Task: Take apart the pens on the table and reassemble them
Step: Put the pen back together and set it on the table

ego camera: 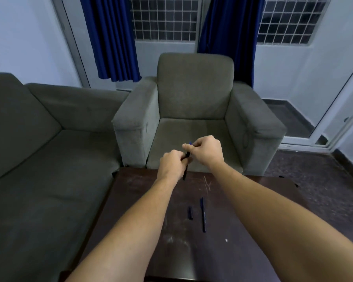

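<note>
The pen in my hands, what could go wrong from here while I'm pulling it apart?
Both hands, left hand and right hand, hold the pen beyond the far edge of the table, so a part that slips may drop toward the armchair or the floor. The short dark piece and the long pen lie loose between your forearms and could be knocked off.

Scuffed dark wood table (243, 231), matt cloth armchair (194, 94)
</note>
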